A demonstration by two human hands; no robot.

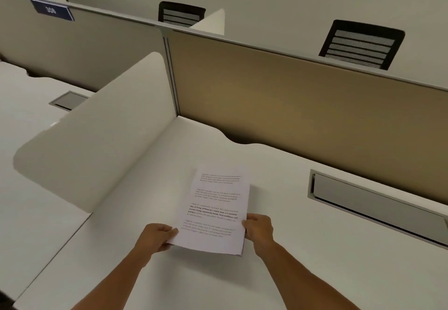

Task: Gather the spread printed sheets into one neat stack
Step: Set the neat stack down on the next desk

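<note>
Head view: the white printed sheets (pixel 215 212) sit gathered in one stack, text facing up, edges nearly flush, near the middle of the pale white surface (pixel 303 249). Left hand (pixel 157 235) pinches the stack's lower left edge, thumb on top; right hand (pixel 259 228) clamps the lower right edge. Just to the right lies a grey recessed cable tray (pixel 378 206). Behind, a tan fabric partition panel (pixel 303 106); to the left, a cream rounded side divider (pixel 97 144).

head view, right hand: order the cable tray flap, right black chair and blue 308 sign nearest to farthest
From the right hand:
1. cable tray flap, in the desk just right of it
2. right black chair, beyond the partition
3. blue 308 sign, far left on the partition
</note>
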